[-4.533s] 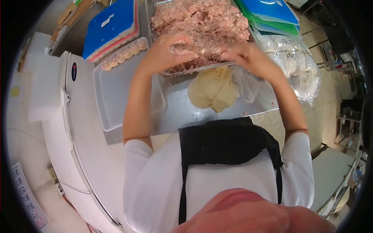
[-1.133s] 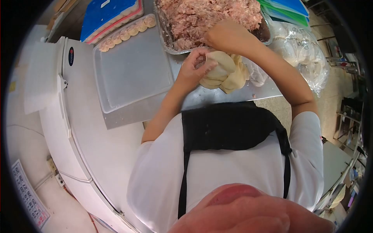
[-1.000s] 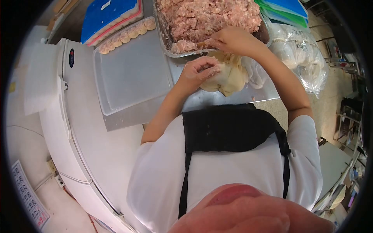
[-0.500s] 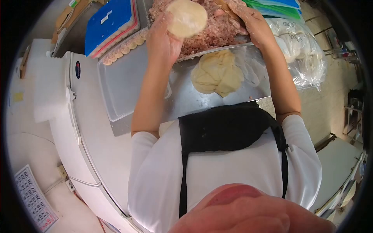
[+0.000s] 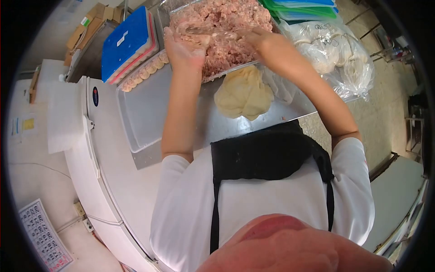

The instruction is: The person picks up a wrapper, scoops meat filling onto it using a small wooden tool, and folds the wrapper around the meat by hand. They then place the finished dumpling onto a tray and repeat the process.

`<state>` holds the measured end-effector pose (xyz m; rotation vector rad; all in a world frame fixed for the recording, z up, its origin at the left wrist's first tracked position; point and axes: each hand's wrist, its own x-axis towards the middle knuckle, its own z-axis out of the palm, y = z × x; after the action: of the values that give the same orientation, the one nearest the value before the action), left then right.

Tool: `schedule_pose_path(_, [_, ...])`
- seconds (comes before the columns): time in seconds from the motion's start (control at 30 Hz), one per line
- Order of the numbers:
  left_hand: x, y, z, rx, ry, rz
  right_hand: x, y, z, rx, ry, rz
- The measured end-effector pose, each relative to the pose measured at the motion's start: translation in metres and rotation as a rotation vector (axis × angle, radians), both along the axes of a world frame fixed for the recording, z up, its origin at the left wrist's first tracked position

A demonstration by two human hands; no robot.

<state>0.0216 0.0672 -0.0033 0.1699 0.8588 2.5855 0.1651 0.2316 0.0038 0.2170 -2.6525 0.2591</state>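
My left hand is cupped, palm up, at the near left side of the meat tray. In it lies a round dough wrapper, partly hidden by filling and fingers. My right hand is closed round a thin flat spatula, whose meat-smeared end reaches over the wrapper. Beneath both hands is a metal tray heaped with pink minced meat. A stack of pale yellow dough wrappers lies on the metal table just in front of the tray.
On the left, a plastic tray holds a row of filled dumplings at its far end. Beyond it stand stacked boxes with a blue lid. A clear bag of white rounds and green and blue lids are on the right.
My left hand has lowered the wrapper from flat and raised to cupped near the meat. My right hand has swung left, bringing the spatula to the wrapper.
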Motion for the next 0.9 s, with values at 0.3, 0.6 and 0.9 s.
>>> schedule_pose_path(0.3, [0.005,-0.009,0.018,-0.013,-0.134,0.135,-0.004,-0.013,0.020,0.018,-0.047,0.042])
schedule_pose_path(0.6, [0.000,-0.044,0.035,-0.392,0.626,-0.167,-0.016,0.021,0.026,-0.739,-0.313,0.122])
schedule_pose_path(0.9, [-0.020,-0.047,0.052,-0.908,1.375,-0.152,-0.008,0.013,0.041,-0.630,-0.372,0.221])
